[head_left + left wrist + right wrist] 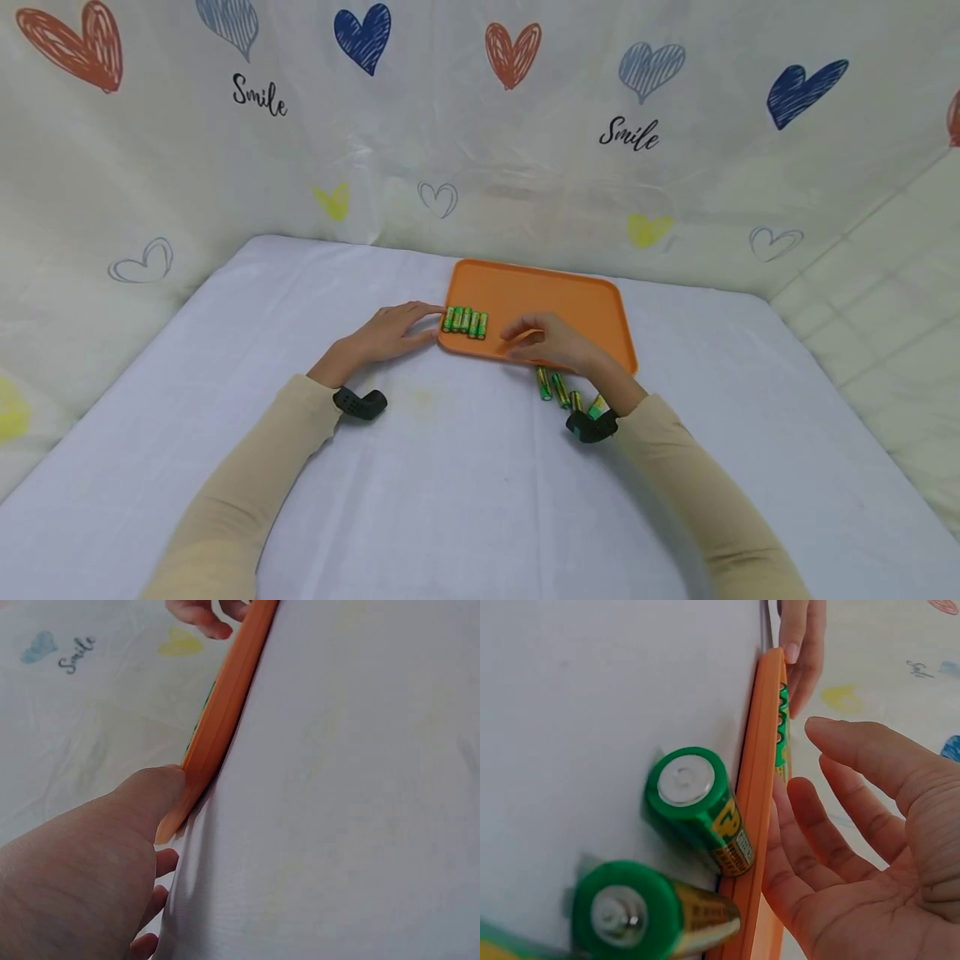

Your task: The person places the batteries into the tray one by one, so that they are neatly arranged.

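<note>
Now, left hand point(386, 333): fingers extended, touching the left edge of the orange tray point(540, 292)!
Right hand point(553, 340): loosely spread, gripping nothing, over it.
Battery row point(465, 322): five, inside, left end.
Loose batteries point(561, 390): four, on the table point(435, 500), tray's near side.

With the thumb of our left hand point(86, 866) we touch the orange tray point(217, 727) near its corner. Fingers of our right hand point(196, 613) show at the top. Beside the white cloth-covered counter point(345, 787), our backdrop point(90, 727) bears a yellow heart point(180, 643), a blue heart point(39, 647) and "Smile" point(76, 655).
</note>
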`<state>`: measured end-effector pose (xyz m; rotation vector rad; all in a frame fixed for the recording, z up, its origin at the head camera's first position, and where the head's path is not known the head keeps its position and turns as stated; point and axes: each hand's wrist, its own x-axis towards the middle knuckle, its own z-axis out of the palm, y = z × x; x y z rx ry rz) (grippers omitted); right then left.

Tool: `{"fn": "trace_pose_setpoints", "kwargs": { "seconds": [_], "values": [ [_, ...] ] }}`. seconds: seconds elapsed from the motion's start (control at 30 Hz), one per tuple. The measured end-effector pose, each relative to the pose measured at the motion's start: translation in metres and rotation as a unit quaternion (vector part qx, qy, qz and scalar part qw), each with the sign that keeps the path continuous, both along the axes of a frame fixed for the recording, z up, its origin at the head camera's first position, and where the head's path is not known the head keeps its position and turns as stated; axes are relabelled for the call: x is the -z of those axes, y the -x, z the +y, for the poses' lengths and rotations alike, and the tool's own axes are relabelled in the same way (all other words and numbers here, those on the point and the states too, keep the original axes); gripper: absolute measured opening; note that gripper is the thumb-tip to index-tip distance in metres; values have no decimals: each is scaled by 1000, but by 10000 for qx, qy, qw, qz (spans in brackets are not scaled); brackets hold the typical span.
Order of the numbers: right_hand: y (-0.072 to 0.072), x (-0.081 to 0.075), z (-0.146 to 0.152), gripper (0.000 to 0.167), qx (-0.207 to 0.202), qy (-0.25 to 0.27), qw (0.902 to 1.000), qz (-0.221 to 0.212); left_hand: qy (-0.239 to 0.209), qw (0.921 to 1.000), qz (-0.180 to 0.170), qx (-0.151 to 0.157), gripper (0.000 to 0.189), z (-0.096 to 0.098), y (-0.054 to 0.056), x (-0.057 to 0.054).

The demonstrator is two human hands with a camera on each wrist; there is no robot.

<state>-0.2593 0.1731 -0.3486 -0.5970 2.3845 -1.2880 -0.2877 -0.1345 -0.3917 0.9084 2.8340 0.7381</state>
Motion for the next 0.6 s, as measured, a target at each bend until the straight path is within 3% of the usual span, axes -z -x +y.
{"fn": "trace_pose_setpoints", "kwargs": {
  "seconds": [0.33, 0.6],
  "values": [
    [-13, -1, 15, 32, 34, -61, 9990, 433, -32, 10000, -3, -23, 54, -1, 0, 0],
    [-21, -1, 28, 30, 58, 125, 9987, 496, -90, 10000, -11, 18, 55, -1, 1, 2]
  ]
}}
